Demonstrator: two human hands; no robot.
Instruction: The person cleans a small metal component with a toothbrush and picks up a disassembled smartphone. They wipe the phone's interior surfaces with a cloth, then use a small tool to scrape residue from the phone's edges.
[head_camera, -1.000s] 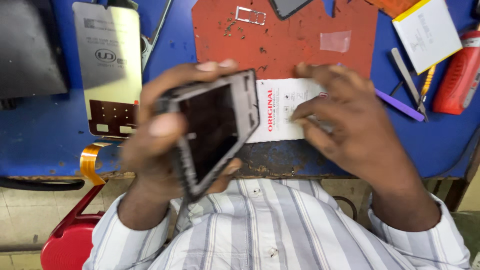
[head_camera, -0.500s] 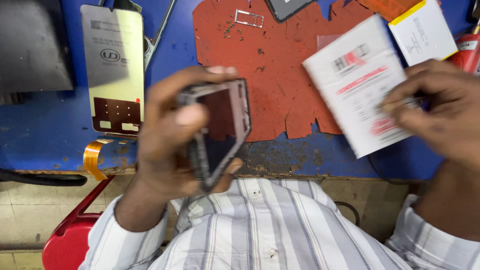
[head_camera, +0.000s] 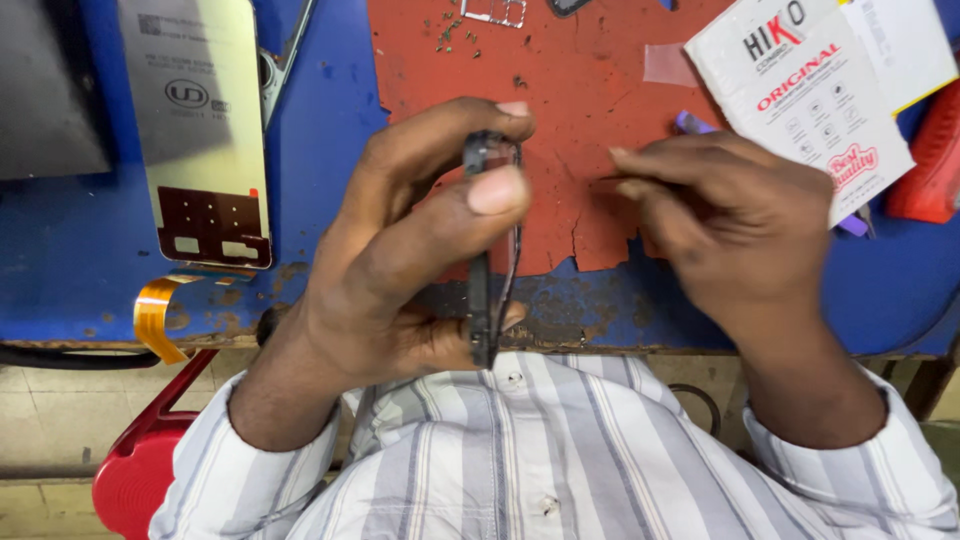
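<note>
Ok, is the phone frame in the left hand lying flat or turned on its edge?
On edge. The phone frame shows only its thin side, pinched in the left hand above the red mat.

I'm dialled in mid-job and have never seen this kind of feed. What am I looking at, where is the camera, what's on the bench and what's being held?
There is no machine here: these are a person's two bare hands, filmed by a camera worn on the head and looking down over a striped shirt.

The left hand holds a thin dark phone frame turned edge-on to the camera, thumb on one side and fingers on the other. The right hand is blurred, close beside the frame; whether its grip holds anything small I cannot tell.

The surface is a worn blue bench with a torn red mat on it. To the left lies a silvery display panel with an orange flex ribbon. At the upper right lies a white parts box, with a red object at the edge. Tiny screws dot the mat.
</note>
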